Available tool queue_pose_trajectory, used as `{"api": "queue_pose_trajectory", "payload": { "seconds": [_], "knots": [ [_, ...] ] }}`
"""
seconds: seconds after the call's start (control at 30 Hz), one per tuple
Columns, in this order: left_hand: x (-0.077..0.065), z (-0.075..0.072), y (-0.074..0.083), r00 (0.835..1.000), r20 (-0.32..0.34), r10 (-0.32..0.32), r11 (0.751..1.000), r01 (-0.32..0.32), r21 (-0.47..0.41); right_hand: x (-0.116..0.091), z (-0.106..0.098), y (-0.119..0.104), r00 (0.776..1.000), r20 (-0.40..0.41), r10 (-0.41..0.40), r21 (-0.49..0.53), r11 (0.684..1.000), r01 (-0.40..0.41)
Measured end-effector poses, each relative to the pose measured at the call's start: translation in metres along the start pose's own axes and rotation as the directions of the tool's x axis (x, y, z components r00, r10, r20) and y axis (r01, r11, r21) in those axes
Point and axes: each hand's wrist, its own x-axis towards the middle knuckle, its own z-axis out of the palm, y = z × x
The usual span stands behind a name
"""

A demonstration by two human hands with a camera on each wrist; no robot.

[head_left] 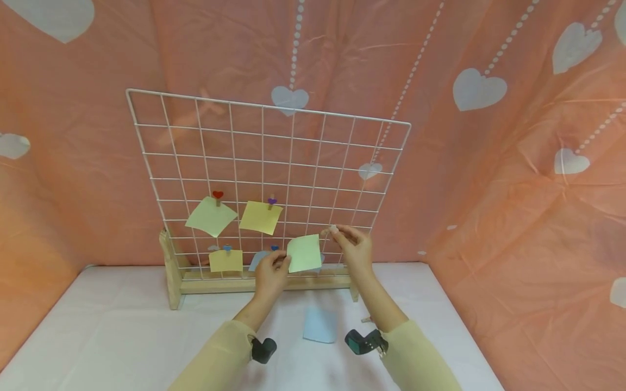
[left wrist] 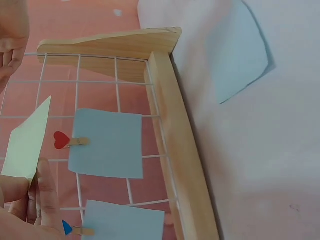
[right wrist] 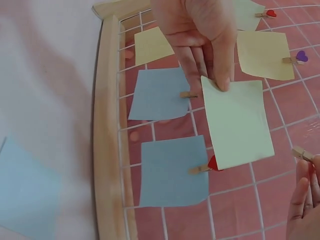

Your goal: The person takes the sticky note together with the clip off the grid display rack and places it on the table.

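My left hand [head_left: 270, 274] pinches a pale green sticky note [head_left: 304, 253] by its left edge, thumb in front, and holds it before the white wire grid [head_left: 264, 106]. To the right of the note, my right hand [head_left: 359, 254] grips a small wooden clothespin [right wrist: 301, 153] between thumb and fingertips. Two blue notes hang low on the grid behind the held note. One blue note [left wrist: 106, 144] has a red heart clothespin [left wrist: 62, 140]; the other blue note [left wrist: 122, 221] has a clothespin with a blue heart.
Another green note [head_left: 211, 217], a yellow note [head_left: 261, 217] and a lower yellow note [head_left: 226, 261] are clipped further left. A wooden base [head_left: 220, 285] carries the grid. On the white table lie a loose blue note [head_left: 320, 325] and a small clothespin [head_left: 367, 320].
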Motion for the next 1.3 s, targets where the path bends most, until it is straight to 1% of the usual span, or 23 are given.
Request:
{"api": "queue_pose_trajectory", "payload": {
  "seconds": [0.13, 0.23, 0.33, 0.47, 0.63, 0.87, 1.03, 1.2, 1.3],
  "knots": [
    [-0.005, -0.004, -0.005, 1.000, 0.011, -0.010, 1.000, 0.010, -0.005, -0.005, -0.006, 0.007, 1.000, -0.003, 0.008, -0.013, 1.000, -0.008],
    [-0.009, -0.005, -0.011, 1.000, 0.017, -0.001, 1.000, 0.001, -0.007, -0.009, -0.010, 0.014, 1.000, 0.000, 0.015, -0.034, 0.999, -0.015],
    [-0.014, -0.006, -0.016, 1.000, 0.012, 0.009, 1.000, -0.009, 0.001, -0.012, -0.014, 0.021, 1.000, 0.001, 0.016, -0.050, 0.999, -0.016],
    [-0.018, -0.008, -0.022, 1.000, 0.002, 0.006, 1.000, -0.006, 0.028, -0.014, -0.017, 0.028, 1.000, -0.012, 0.019, -0.075, 0.997, -0.020],
    [-0.020, -0.010, -0.025, 1.000, -0.004, -0.005, 1.000, 0.005, 0.019, -0.017, -0.020, 0.033, 0.999, -0.020, 0.025, -0.102, 0.994, -0.027],
    [-0.024, -0.015, -0.031, 1.000, -0.008, -0.029, 0.999, 0.029, 0.021, -0.026, -0.027, 0.043, 0.998, -0.018, 0.061, -0.117, 0.991, -0.063],
    [-0.029, -0.019, -0.038, 0.999, 0.000, -0.051, 0.999, 0.051, 0.019, -0.033, -0.034, 0.051, 0.994, -0.039, 0.098, -0.137, 0.985, -0.103],
    [-0.036, -0.021, -0.045, 0.996, 0.016, -0.092, 0.995, 0.092, 0.037, -0.040, -0.040, 0.058, 0.990, -0.060, 0.129, -0.124, 0.983, -0.136],
    [-0.039, -0.022, -0.049, 0.992, 0.027, -0.122, 0.992, 0.121, 0.035, -0.043, -0.045, 0.063, 0.988, -0.079, 0.132, -0.116, 0.983, -0.140]
  ]
}}
